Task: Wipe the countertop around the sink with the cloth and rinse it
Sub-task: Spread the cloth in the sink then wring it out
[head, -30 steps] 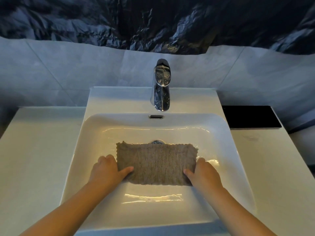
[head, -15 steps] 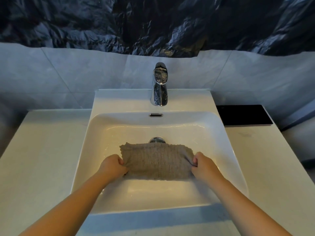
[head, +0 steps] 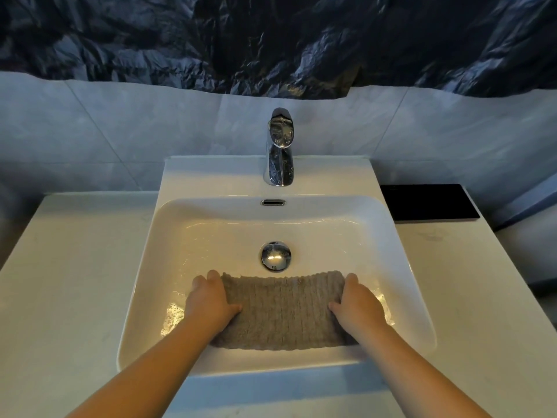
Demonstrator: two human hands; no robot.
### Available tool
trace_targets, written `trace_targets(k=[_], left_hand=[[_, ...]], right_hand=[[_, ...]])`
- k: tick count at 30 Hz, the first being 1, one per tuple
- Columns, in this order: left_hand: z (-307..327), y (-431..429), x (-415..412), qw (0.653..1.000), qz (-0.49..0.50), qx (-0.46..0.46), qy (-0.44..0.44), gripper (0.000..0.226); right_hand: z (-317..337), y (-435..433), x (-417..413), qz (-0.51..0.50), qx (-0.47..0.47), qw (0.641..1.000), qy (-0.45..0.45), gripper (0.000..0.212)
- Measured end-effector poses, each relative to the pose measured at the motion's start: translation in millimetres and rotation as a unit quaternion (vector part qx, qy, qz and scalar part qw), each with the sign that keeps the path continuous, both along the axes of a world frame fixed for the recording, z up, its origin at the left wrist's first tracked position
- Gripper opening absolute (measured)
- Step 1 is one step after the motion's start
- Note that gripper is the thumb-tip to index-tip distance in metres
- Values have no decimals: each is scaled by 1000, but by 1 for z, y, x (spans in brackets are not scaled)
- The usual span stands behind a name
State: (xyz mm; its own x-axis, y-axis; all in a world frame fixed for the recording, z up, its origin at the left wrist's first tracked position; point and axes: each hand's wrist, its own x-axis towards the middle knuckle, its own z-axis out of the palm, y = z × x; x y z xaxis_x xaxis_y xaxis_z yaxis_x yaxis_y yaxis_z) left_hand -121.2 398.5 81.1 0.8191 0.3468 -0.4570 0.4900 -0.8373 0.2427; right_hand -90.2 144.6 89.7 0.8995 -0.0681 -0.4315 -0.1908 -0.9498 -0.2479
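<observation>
Cloth (head: 284, 310) gripped at opposite edges by left hand (head: 211, 300), right hand (head: 358, 301).

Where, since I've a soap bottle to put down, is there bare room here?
The countertop left of the sink is bare from wall to front edge. The right side is bare in front of the black panel. The ledge beside the faucet is narrow. The sink's front is crowded: left hand and right hand grip the cloth.

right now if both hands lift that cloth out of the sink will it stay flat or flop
Probably floppy: the cloth dips at its top edge between the left hand and right hand. Its ribbed weave likely grips rather than slips. If wet, which I cannot tell, it would feel heavier.
</observation>
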Motion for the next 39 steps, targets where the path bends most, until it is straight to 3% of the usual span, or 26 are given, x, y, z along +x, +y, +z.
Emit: trace_targets(k=[2,5,9,12,18,23,28,31,34,36,39], left_hand=[[-1,-1,-1,1000,-20,-13,-9,45],[-5,1,-2,999,-47,-26,-2,28],[-3,3,-4,990,14,-135,-28,27],[6,5,-6,968,88,-232,-41,28],[18,1,-9,947,90,-280,-132,29],[35,-15,-2,929,88,-305,-189,10],[30,-5,0,934,91,-297,-177,29],[18,15,-8,949,100,-262,-145,34],[7,35,-14,961,132,-214,-117,40],[4,48,-18,967,135,-158,-146,34],[6,61,-24,973,110,-132,-157,25]], right_hand=[[-4,1,-2,36,-1,999,-2,10],[-6,0,-3,63,9,998,-27,10],[0,-8,0,3,132,991,-10,10],[7,-12,1,-14,174,984,-32,6],[18,5,1,-46,242,964,-97,14],[43,29,5,-32,292,944,-147,22],[58,50,1,-9,320,933,-161,34],[53,76,-10,-1,404,910,-89,40],[45,101,-19,13,468,876,115,56],[40,103,-17,53,409,899,148,56],[28,91,-8,42,335,937,90,40]])
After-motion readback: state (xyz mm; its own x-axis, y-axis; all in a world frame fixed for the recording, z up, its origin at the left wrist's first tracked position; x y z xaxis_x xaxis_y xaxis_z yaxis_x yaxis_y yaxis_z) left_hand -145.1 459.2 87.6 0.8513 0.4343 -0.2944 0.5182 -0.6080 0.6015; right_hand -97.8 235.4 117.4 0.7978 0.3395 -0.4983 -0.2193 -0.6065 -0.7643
